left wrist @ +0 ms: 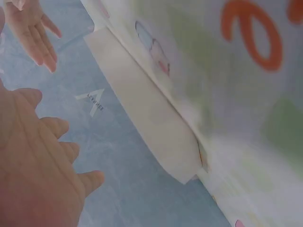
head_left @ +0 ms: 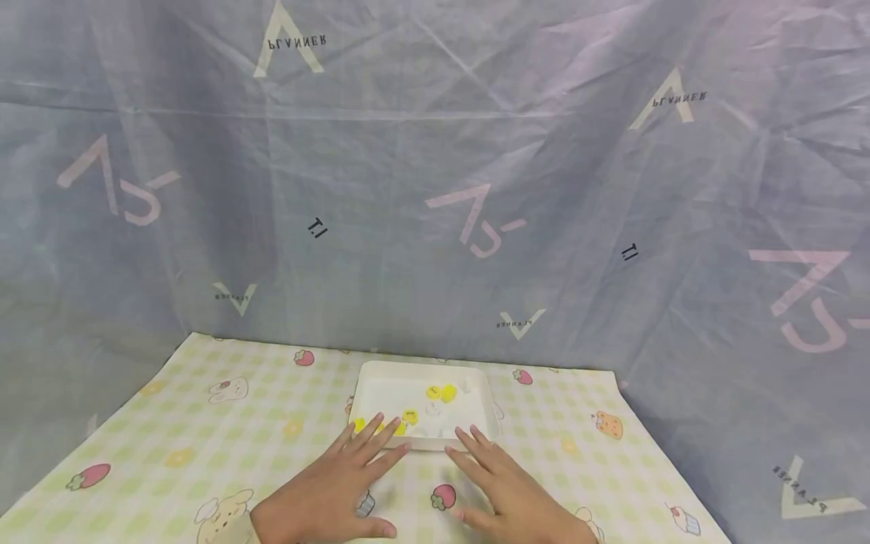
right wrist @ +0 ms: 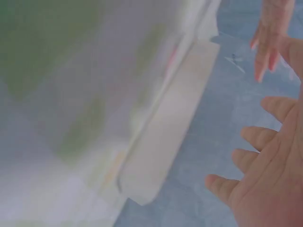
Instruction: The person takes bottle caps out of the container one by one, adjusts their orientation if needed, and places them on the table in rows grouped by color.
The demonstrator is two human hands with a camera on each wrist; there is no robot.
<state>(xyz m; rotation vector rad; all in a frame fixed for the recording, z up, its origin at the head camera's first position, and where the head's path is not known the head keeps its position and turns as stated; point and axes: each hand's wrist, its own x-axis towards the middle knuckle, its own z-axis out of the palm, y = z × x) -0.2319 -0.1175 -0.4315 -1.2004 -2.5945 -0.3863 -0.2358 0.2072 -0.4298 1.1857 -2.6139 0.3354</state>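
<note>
A shallow white tray [head_left: 414, 375] lies on the table, with several small yellow pieces [head_left: 448, 392] and some pale or clear ones [head_left: 433, 409] inside. My left hand [head_left: 340, 483] hovers at the tray's near left, fingers spread, its fingertips overlapping the near rim in the head view. To the near right, my right hand [head_left: 513, 491] is spread the same way, fingertips by the near rim. Both hands hold nothing. In the left wrist view the tray's side wall [left wrist: 147, 109] shows beyond the left palm; the right wrist view shows the same wall [right wrist: 165, 127] beside the right fingers.
A green-and-white checked tablecloth [head_left: 258, 438] printed with strawberries, cupcakes and animals covers the table. Behind and at both sides hangs a grey-blue curtain [head_left: 381, 287] with printed letters. The table's far edge runs just behind the tray.
</note>
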